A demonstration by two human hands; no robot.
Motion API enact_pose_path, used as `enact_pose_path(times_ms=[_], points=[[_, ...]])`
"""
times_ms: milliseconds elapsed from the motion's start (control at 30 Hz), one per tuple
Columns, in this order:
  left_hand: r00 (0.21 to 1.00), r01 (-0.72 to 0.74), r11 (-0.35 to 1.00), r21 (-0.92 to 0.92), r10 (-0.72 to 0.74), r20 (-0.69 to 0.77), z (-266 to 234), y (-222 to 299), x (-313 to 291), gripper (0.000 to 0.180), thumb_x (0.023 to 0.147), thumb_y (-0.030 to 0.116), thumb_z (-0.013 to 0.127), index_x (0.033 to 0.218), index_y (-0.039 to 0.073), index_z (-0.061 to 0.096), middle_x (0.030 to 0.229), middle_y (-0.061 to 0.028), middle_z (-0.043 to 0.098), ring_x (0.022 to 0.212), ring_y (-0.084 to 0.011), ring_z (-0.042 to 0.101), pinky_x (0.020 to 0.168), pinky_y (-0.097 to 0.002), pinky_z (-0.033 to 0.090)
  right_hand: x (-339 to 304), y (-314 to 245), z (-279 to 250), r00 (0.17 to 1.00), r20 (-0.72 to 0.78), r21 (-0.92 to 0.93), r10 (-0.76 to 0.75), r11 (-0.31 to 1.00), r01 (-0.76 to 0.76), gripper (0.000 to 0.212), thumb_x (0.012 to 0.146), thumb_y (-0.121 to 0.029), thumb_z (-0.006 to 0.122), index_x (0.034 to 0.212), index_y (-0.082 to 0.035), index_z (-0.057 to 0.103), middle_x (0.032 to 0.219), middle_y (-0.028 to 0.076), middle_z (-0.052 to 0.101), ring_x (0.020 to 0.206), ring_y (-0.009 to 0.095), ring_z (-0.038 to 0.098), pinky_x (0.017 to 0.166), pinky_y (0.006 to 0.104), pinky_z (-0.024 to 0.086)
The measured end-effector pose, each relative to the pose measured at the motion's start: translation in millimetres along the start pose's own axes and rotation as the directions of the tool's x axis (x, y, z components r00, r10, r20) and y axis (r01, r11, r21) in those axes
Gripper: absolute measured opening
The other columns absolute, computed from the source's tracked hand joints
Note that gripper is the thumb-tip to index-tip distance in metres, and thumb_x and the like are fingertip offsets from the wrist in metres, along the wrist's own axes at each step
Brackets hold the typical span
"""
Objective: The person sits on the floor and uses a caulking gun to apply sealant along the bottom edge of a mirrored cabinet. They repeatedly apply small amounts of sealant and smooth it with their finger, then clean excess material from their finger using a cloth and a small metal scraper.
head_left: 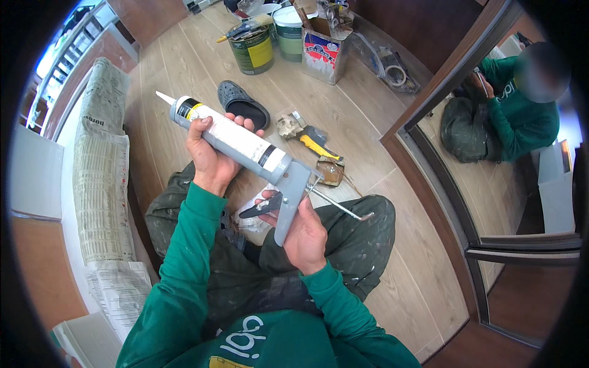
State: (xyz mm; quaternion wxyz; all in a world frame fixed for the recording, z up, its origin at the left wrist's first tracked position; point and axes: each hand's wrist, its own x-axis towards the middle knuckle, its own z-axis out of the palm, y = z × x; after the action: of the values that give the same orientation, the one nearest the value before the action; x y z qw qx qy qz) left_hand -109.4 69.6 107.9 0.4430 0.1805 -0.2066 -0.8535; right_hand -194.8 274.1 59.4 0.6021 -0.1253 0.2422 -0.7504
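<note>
A grey caulking gun point(292, 187) lies slantwise across my lap area, loaded with a white sealant cartridge point(242, 140). Its pale nozzle point(164, 98) points up and to the left, away from me. My left hand point(213, 161) cradles the barrel from below, thumb on the near side and fingertips showing past the far side. At the back end, my right hand point(305, 238) is wrapped around the handle, with fingertips by the black trigger point(261, 207). The bent plunger rod point(343, 207) sticks out to the right behind the gun.
On the wood floor ahead lie a grey clog point(243, 105), a yellow-handled scraper point(316, 142) and a small brown box point(330, 172). Farther off stand a yellow-green paint can point(253, 54) and a square tin point(322, 58). Newspaper point(105, 202) covers a ledge at left; a mirror point(491, 184) stands at right.
</note>
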Motion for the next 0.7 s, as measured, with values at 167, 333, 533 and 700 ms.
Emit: enact_pose_path(times_ms=[167,333,533,700], points=[[0.997,-0.012,1.0,0.006,0.012,-0.071,9.7,8.9,4.7,0.045,0.078,0.04,0.067,0.098,0.001,0.055,0.091,-0.0142,0.061,0.092,-0.0338,0.062,0.096,-0.0662,0.048,-9.2,-16.3,-16.4,0.988,0.157,0.075,-0.01,0.997,-0.002,0.066,0.104,-0.045,0.048,0.153,-0.003,0.035,0.148,0.022,0.05,0.133,0.038,0.052,0.111,0.0515,0.039],[0.999,0.032,0.999,-0.003,-0.032,0.033,6.7,12.5,8.5,0.048,0.08,0.043,0.068,0.102,0.003,0.054,0.096,-0.0132,0.062,0.095,-0.0342,0.064,0.099,-0.0632,0.047,-10.4,-15.5,-8.9,0.993,0.118,-0.238,0.03,0.971,-0.001,0.062,0.1,-0.022,0.061,0.152,0.001,0.036,0.147,0.023,0.052,0.128,0.036,0.059,0.101,0.0443,0.049],[0.976,0.091,0.953,0.288,-0.143,0.165,40.1,6.8,-14.5,0.066,0.086,0.052,0.064,0.12,-0.004,0.056,0.116,-0.0228,0.065,0.109,-0.0433,0.063,0.104,-0.0532,0.048,-13.3,-7.4,22.5,0.981,0.025,-0.306,-0.19,0.933,0.189,0.042,0.099,-0.014,0.06,0.134,0.007,0.051,0.129,0.024,0.065,0.073,0.018,0.069,0.061,0.0269,0.051],[0.93,-0.06,0.35,0.935,-0.321,0.18,79.7,8.4,-74.7,0.078,0.07,0.034,0.088,0.127,-0.008,0.058,0.118,-0.0162,0.067,0.107,-0.0244,0.065,0.095,-0.039,0.053,-13.6,-7.9,22.5,0.926,0.043,-0.446,-0.376,0.822,0.355,0.033,0.095,-0.006,0.061,0.124,0.008,0.058,0.116,0.02,0.069,0.068,0.015,0.065,0.061,0.0274,0.05]])
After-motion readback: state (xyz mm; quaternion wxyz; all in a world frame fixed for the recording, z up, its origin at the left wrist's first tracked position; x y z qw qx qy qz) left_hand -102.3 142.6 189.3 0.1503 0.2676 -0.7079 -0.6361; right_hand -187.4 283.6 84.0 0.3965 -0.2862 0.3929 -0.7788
